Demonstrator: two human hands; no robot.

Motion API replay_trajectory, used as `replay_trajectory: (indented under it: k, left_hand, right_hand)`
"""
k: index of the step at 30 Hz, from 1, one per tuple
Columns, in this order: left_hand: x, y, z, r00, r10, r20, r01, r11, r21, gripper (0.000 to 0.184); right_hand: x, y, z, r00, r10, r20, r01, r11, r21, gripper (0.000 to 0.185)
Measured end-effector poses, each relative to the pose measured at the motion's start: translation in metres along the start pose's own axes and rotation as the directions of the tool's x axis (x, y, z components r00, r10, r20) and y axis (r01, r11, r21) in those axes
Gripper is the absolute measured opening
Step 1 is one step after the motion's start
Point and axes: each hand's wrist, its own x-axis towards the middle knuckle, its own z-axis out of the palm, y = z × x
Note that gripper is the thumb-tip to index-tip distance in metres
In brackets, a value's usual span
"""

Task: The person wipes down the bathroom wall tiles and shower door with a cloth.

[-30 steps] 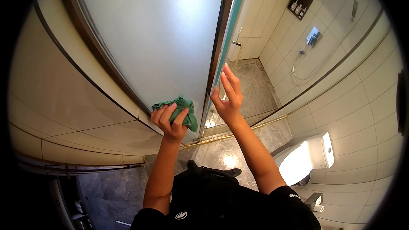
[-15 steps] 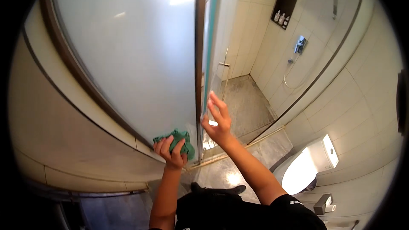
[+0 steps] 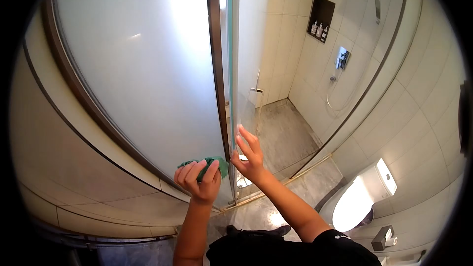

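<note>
A bunched green cloth (image 3: 213,167) is in my left hand (image 3: 197,180), whose fingers curl over it. That hand is at the lower part of a frosted glass panel (image 3: 138,69) with a dark brown frame. My right hand (image 3: 251,157) is at the teal edge of a glass door (image 3: 230,69), just right of the frame. Its fingers are bent and apart, with the fingertips and thumb near that edge; whether they press on the glass is hard to see. It holds no loose thing.
Beyond the glass lies a shower floor (image 3: 286,128), with a wall niche (image 3: 322,12) holding several bottles and a shower handset (image 3: 342,58) on the wall. At the right stand a white toilet (image 3: 354,207) and a paper holder (image 3: 382,238). A door handle (image 3: 256,90) shows through the glass.
The view has shifted, so the panel and door edge sit further left. My left hand now covers more of the cloth, which looks more bunched. My right hand stays by the door edge.
</note>
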Motion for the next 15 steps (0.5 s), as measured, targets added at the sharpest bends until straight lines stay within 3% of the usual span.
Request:
replay_trajectory:
  k: [5,10,15]
  left_hand:
    - [0.089,0.002,0.0,0.999,0.01,-0.049,-0.013,0.999,-0.053,0.025]
    - [0.186,0.004,0.013,0.972,0.025,-0.232,-0.046,0.995,-0.088,0.024]
    - [0.188,0.006,0.014,0.973,-0.015,-0.231,-0.005,0.996,-0.085,0.023]
  right_hand:
    - [0.001,-0.001,-0.004,1.0,-0.007,0.023,0.006,1.0,0.009,0.065]
    - [0.002,0.001,-0.004,0.999,-0.008,0.039,0.007,1.0,0.025,0.066]
    - [-0.003,0.003,-0.001,1.0,0.009,0.023,-0.01,1.0,0.029,0.064]
